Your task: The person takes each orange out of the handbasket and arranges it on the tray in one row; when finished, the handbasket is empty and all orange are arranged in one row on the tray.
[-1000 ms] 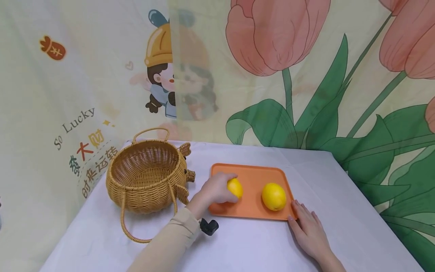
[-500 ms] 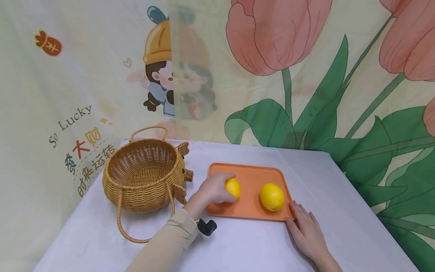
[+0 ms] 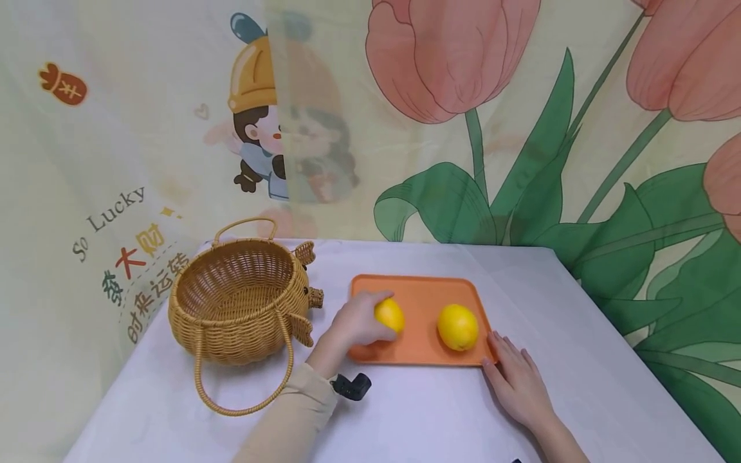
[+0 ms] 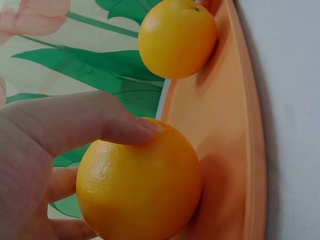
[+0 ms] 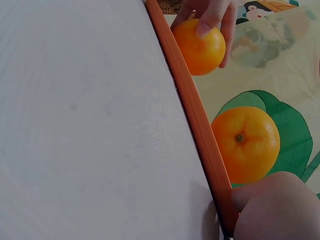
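Note:
My left hand (image 3: 360, 321) grips one orange (image 4: 142, 182), thumb on one side and fingers round the other, over the left part of an orange tray (image 3: 419, 292). In the head view this fruit looks yellow, partly covered by the hand. A second orange (image 3: 458, 327) lies on the tray's right part; its stem end shows in the right wrist view. My right hand (image 3: 521, 389) rests at the tray's front right corner with fingers extended along the edge and the thumb touching the front rim. Nothing is held in it.
A wicker basket (image 3: 231, 337) shaped like a pig stands to the left of the tray, its top uncovered and one handle hanging toward the front. The table has a white cloth (image 3: 417, 411). Printed curtains (image 3: 428, 199) hang behind and at the left.
The head view has shifted a little, so the scene sits slightly further left. Both hands, the tray and the oranges keep their places relative to each other.

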`<act>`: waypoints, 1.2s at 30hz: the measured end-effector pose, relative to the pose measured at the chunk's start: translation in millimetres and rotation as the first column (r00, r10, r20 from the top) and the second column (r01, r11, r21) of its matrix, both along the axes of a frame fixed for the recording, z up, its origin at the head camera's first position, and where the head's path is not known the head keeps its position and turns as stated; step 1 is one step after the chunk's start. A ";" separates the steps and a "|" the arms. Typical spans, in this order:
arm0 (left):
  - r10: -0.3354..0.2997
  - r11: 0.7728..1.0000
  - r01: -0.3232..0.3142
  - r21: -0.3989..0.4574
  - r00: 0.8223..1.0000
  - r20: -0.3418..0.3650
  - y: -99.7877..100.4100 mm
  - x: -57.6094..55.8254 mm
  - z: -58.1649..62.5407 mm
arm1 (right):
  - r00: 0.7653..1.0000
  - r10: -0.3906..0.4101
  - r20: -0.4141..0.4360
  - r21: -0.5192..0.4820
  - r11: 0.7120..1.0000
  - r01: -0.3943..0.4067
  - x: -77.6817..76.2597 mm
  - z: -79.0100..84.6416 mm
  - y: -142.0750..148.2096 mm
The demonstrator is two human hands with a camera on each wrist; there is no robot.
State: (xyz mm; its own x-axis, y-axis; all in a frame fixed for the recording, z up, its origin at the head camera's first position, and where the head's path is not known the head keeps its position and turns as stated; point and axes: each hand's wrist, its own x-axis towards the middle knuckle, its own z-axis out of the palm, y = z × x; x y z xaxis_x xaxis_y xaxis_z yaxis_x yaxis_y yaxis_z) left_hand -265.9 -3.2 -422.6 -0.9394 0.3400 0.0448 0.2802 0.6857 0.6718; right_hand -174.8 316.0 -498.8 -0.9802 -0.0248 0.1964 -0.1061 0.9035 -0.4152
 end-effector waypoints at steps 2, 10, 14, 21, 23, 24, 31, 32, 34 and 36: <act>-0.006 1.000 0.005 0.021 1.000 0.005 -1.5 -0.6 -1.4 | 1.000 0.000 -0.002 0.004 1.000 0.000 -0.8 -0.7 -0.4; -0.014 0.999 0.013 0.052 1.000 0.021 -8.6 -1.3 -8.1 | 1.000 0.005 0.011 -0.002 1.000 -0.005 0.2 -1.6 -2.4; -0.042 0.997 0.041 0.067 0.999 0.018 -9.5 -3.2 -8.1 | 1.000 0.000 0.013 -0.002 1.000 0.000 0.7 -1.9 -1.6; -0.047 0.994 0.045 0.098 0.999 0.017 -8.9 -3.1 -10.1 | 1.000 0.000 0.014 -0.005 1.000 0.000 0.8 -1.6 0.2; -0.043 0.992 0.041 0.117 0.999 0.011 -9.3 -3.3 -10.5 | 1.000 0.006 0.010 -0.007 1.000 -0.006 0.3 -0.8 -0.2; -0.045 0.991 0.044 0.126 0.999 0.007 -9.4 -3.6 -10.4 | 1.000 0.008 0.005 -0.008 1.000 -0.008 -0.2 -0.4 -0.3; -0.076 0.989 0.076 0.126 0.997 -0.010 -9.1 -6.5 -9.1 | 1.000 0.013 -0.022 -0.002 1.000 -0.013 -2.6 0.1 0.3; -0.074 0.989 0.074 0.124 0.997 -0.009 -9.1 -6.6 -9.1 | 0.999 0.014 -0.029 0.001 1.000 -0.014 -2.7 0.0 0.2; -0.068 0.991 0.068 0.118 0.998 -0.006 -9.0 -7.0 -9.3 | 0.999 0.017 -0.039 0.002 1.000 -0.017 -2.4 0.0 -0.2; -0.064 0.991 0.063 0.115 0.998 0.001 -8.8 -7.1 -10.1 | 0.999 0.019 -0.047 0.003 1.000 -0.019 -2.0 -0.5 -0.4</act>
State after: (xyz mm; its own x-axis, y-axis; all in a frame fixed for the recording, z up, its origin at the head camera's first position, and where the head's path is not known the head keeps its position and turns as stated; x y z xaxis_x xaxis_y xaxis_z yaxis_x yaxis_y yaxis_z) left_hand -273.0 -12.0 -432.7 -0.9163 0.3918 0.0829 0.3176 0.5849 0.7463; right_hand -176.8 315.6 -499.3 -0.9693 -0.0441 0.2421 -0.1427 0.9021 -0.4073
